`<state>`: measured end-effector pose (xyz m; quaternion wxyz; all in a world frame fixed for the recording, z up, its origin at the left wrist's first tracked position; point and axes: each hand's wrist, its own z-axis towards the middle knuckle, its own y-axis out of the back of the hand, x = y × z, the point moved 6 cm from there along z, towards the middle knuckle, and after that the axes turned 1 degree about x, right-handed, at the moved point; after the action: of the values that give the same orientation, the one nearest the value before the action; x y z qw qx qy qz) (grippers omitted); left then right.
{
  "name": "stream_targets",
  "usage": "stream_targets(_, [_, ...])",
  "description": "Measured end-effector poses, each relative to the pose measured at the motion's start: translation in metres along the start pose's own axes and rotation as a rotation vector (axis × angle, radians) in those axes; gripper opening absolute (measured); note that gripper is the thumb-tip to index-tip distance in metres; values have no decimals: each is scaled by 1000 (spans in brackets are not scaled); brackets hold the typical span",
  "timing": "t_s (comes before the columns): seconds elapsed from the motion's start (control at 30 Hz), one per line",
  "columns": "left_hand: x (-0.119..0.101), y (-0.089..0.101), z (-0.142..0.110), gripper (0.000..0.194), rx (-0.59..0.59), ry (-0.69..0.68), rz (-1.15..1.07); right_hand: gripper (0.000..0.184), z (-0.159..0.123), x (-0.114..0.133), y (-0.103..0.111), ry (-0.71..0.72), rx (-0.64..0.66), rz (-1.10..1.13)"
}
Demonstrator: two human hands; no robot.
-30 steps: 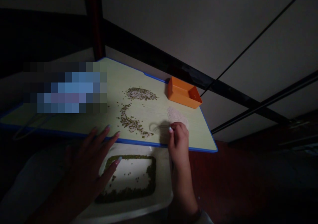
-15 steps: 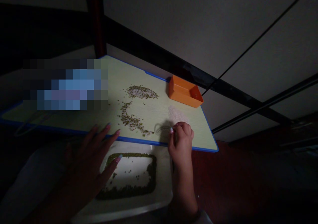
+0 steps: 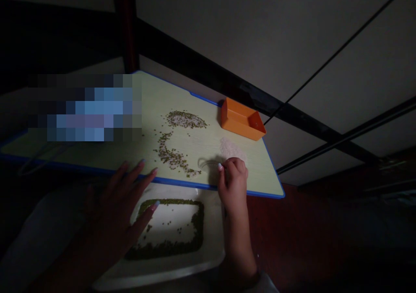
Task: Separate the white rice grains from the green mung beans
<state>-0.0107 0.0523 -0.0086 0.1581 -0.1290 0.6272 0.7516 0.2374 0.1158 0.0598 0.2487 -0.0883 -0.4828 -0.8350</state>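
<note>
My right hand is closed in a pinch over the front right of the pale table. From its fingertips a thin, curved, loop-shaped thing reaches left, its kind too faint to make out. The loop's tip is close to a curved trail of mixed green beans and pale grains. Behind that trail lies a mixed pile of the same. Just past my right hand is a heap of pale grains. My left hand, fingers spread, is at the table's blue front edge, over the tub's left side.
A white tub with green beans along its inner edges stands below the table front. An orange box sits at the table's back right. A blurred-out blue patch covers the table's left. A wall rises behind.
My right hand has shifted slightly left, and the loop has moved with it, toward the end of the bean trail. My left hand stays in place.
</note>
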Motion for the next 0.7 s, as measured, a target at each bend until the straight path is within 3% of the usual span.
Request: stream_targets(0.7, [-3,2,0,56,0,-9,20,13,-3,1,3,13,36,26])
